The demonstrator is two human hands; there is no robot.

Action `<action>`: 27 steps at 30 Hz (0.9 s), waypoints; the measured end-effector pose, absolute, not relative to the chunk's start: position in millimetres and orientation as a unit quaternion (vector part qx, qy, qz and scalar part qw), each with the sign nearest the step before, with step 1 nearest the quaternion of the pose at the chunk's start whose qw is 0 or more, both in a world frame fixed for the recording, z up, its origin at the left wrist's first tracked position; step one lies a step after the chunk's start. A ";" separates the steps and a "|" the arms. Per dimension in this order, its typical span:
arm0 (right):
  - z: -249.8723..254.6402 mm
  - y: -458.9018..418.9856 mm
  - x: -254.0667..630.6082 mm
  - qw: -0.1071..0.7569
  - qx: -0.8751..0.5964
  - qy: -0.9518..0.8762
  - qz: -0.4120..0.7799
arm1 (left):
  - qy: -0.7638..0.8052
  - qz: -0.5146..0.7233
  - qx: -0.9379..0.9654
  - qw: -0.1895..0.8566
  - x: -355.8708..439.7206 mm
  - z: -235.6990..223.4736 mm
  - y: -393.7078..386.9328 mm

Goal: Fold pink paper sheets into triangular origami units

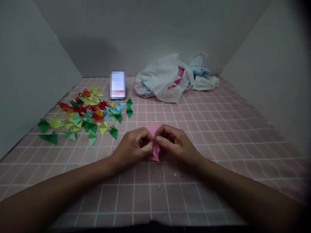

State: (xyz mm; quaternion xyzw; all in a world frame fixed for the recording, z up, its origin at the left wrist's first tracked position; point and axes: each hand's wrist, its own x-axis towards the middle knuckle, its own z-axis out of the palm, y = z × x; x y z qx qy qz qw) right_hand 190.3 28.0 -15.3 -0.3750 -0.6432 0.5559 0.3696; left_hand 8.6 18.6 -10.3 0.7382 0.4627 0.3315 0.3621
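Observation:
A pink sheet of origami paper is partly folded and held up just above the table, near the middle of the head view. My left hand pinches it from the left between thumb and curled fingers. From the right, my right hand pinches the same paper, and the two thumb tips nearly meet at its centre. Creases show on the lower part, while the upper part spreads out behind the fingers. Fingers hide the paper's middle. To the left lies a spread of folded paper cranes in green, yellow, red, orange and blue.
A phone with a lit, blurred screen stands upright at the back. Right of it lie a crumpled white plastic bag and a blue-and-white package. A pink checked cloth covers the table; grey walls enclose three sides.

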 end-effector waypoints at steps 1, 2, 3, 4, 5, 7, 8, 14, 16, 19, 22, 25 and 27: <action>-15.4 27.8 190.1 0.367 -0.380 -0.648 0.549 | 0.458 0.332 0.749 0.345 8.7 -11.2 18.3; -15.6 27.7 189.8 0.363 -0.387 -0.651 0.543 | 0.455 0.330 0.758 0.330 8.8 -12.1 18.1; -15.9 27.7 189.5 0.359 -0.393 -0.653 0.539 | 0.453 0.328 0.765 0.318 8.9 -12.8 17.9; -16.2 27.8 189.1 0.356 -0.397 -0.655 0.536 | 0.452 0.324 0.771 0.310 8.9 -13.3 17.7; -16.4 28.0 188.9 0.353 -0.399 -0.655 0.536 | 0.451 0.322 0.774 0.306 8.8 -13.6 17.7; -16.6 28.8 188.5 0.348 -0.399 -0.653 0.542 | 0.453 0.318 0.774 0.307 8.6 -13.5 18.1; -16.6 29.3 188.4 0.347 -0.398 -0.650 0.546 | 0.455 0.317 0.772 0.311 8.4 -13.2 18.4; -16.3 30.9 188.0 0.346 -0.397 -0.634 0.567 | 0.463 0.310 0.766 0.321 7.1 -11.5 19.3; -16.4 30.7 187.8 0.347 -0.396 -0.630 0.571 | 0.465 0.308 0.762 0.328 6.9 -11.6 19.0; -16.2 30.6 187.2 0.346 -0.399 -0.623 0.578 | 0.471 0.311 0.752 0.340 6.9 -11.2 18.8; -16.1 30.8 186.5 0.353 -0.398 -0.616 0.582 | 0.479 0.311 0.735 0.366 7.1 -9.0 19.4; -16.9 30.9 186.4 0.359 -0.399 -0.609 0.584 | 0.484 0.318 0.691 0.433 7.6 -6.6 19.7; -17.7 30.6 186.7 0.364 -0.402 -0.615 0.572 | 0.478 0.327 0.652 0.490 8.1 -6.1 19.3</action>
